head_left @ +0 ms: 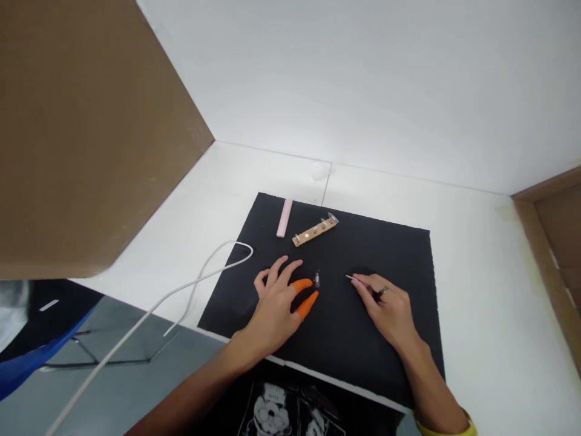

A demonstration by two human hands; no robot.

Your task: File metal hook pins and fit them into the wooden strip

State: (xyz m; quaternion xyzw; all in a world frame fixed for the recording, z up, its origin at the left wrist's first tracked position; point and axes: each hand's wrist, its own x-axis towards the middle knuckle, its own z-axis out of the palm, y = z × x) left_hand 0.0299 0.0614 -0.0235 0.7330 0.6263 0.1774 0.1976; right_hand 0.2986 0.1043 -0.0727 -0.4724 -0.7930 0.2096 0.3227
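Orange finger covers sit on the thumb and index finger of my left hand [281, 303], whose fingers are spread. Just beyond those two fingertips lies a small clear and metallic piece [316, 279]; whether the index finger touches it I cannot tell. My right hand [384, 303], with a ring on one finger, pinches a thin, pale, stick-like thing [349, 277] that points left towards the small piece. Most of this thin thing is hidden by the fingers. Both hands are over a black mat [336, 339].
Farther back on the mat lie a pink bar [284, 218] and a tan strip [315, 232] bearing small clear and metallic parts. A white cable [167, 295] loops onto the mat's left edge. Brown panels stand left [100, 133] and right [544, 254] of the white table [481, 290].
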